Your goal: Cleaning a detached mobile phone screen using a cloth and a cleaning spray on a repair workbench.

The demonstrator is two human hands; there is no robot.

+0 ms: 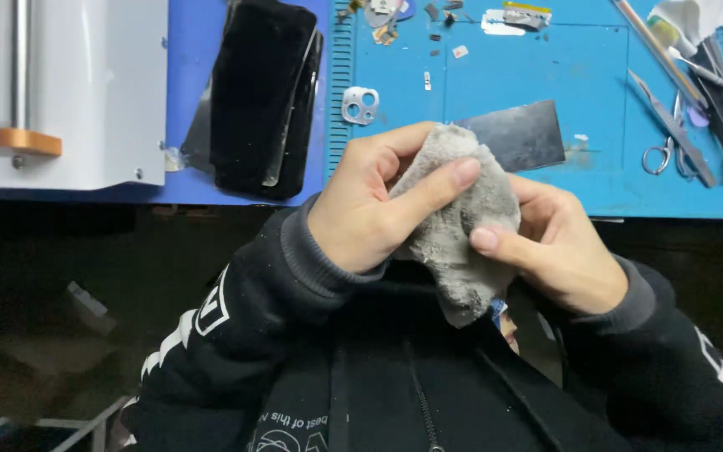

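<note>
Grey fuzzy cloth, bunched and worn, left hand and right hand fingers pinched closed on it

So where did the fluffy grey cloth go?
In the head view the grey cloth is near the middle, bunched between the left hand and the right hand, just in front of the blue mat.

Bare blue mat ahead passable; tools crowd right, phone stack blocks left.
</note>
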